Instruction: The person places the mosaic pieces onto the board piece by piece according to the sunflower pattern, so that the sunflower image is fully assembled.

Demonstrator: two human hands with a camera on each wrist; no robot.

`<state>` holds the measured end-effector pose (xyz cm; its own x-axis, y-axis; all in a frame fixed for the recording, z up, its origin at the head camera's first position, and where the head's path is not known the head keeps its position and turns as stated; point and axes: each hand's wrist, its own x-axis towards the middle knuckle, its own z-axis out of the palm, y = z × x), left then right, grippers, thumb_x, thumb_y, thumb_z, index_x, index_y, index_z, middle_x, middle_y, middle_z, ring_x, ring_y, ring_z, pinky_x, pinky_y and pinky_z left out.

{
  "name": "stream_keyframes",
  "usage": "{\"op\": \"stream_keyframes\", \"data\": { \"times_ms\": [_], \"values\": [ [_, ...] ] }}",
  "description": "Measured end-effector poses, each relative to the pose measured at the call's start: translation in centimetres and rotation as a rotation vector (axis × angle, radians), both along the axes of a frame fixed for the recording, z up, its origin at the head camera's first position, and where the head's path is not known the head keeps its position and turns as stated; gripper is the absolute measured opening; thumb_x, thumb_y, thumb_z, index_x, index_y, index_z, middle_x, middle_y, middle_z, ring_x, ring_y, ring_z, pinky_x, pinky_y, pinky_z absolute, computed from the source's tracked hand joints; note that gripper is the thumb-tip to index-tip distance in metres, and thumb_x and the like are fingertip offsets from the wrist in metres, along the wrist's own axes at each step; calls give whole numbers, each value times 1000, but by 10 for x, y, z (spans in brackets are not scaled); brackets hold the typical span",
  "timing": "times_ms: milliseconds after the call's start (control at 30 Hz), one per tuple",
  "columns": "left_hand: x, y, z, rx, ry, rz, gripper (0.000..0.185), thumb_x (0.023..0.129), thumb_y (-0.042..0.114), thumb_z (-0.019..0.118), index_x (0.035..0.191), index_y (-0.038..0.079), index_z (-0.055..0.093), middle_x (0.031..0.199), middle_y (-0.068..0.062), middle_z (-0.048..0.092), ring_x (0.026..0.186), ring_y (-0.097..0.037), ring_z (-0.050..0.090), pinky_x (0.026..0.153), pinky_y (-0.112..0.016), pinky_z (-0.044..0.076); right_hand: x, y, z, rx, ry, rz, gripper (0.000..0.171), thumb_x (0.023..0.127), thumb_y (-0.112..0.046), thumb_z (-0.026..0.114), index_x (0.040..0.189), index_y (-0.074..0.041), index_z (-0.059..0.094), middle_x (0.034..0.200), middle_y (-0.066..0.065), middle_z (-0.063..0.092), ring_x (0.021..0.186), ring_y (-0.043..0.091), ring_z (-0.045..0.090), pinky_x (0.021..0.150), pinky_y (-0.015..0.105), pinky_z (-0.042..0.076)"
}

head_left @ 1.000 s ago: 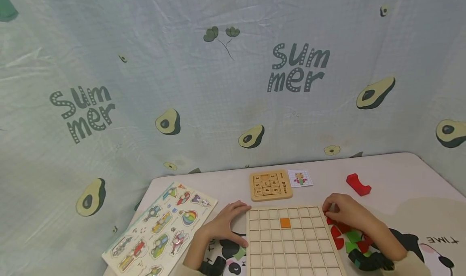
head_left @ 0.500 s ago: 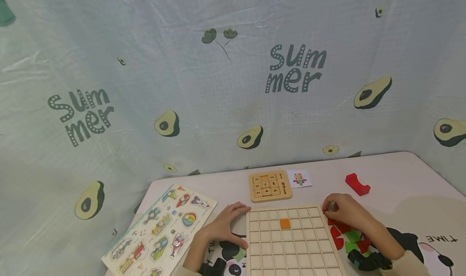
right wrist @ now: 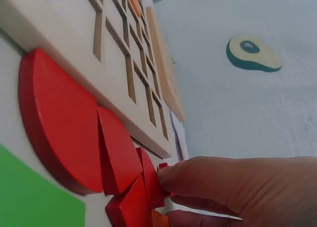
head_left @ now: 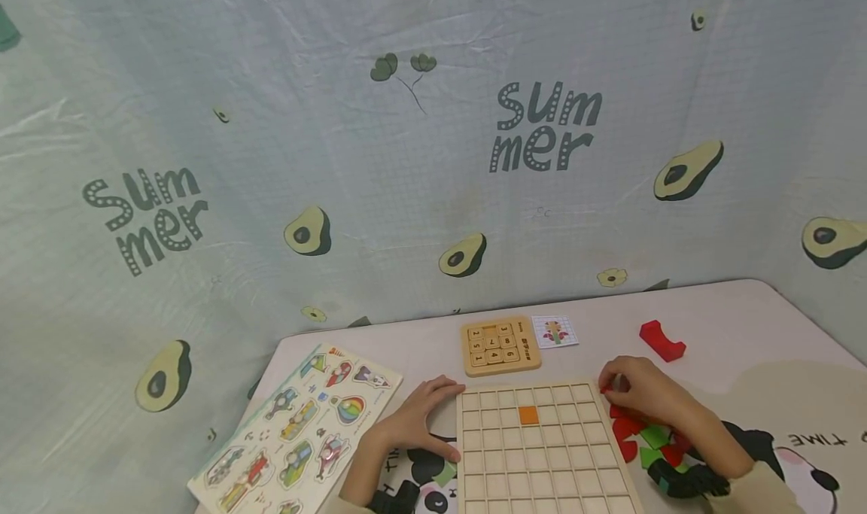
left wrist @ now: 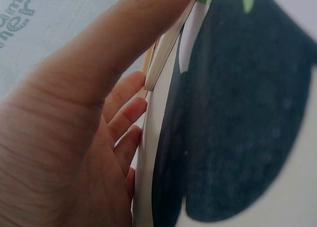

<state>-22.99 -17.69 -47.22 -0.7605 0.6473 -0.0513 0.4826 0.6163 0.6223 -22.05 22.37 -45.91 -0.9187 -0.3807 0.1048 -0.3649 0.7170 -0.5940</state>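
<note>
A wooden grid board (head_left: 542, 454) lies in front of me with one orange square tile (head_left: 528, 415) in its second row. My left hand (head_left: 416, 418) rests against the board's left edge (left wrist: 163, 53), the thumb lying along it and the fingers relaxed beside it. My right hand (head_left: 637, 390) is at the board's far right corner. Its fingertips (right wrist: 171, 180) pinch a small red piece (right wrist: 162, 166) at the top of a pile of red pieces (right wrist: 64, 128). Green pieces (head_left: 654, 437) lie in the same pile, partly under my wrist.
A small wooden number slide puzzle (head_left: 501, 345) and a picture card (head_left: 555, 332) lie beyond the board. A red block (head_left: 661, 340) sits at the far right. A vehicle peg puzzle (head_left: 298, 424) lies at the left. An avocado-print cloth hangs behind the table.
Both hands stay almost in place. The right hand's fingertips have shifted slightly at the board's corner onto the small red piece.
</note>
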Motion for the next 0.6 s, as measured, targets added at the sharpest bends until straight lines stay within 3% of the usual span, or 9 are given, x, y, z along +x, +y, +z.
{"op": "stream_keyframes", "data": {
  "times_ms": [300, 600],
  "values": [
    [-1, -1, -3, -4, 19, -8, 93, 63, 39, 84, 142, 23, 37, 144, -3, 35, 136, -28, 27, 109, -56, 26, 4, -9, 13, 39, -3, -53, 14, 76, -15, 74, 88, -12, 66, 77, -5, 54, 67, 9, 45, 53, 17, 44],
    [-3, 0, -3, 1, 21, -8, 94, 62, 38, 84, 142, 24, 37, 144, -2, 35, 137, -28, 26, 110, -55, 25, 12, -25, 19, 33, 41, 30, 14, 77, -13, 74, 88, -12, 66, 81, -5, 56, 67, 6, 45, 54, 16, 44]
  ]
}}
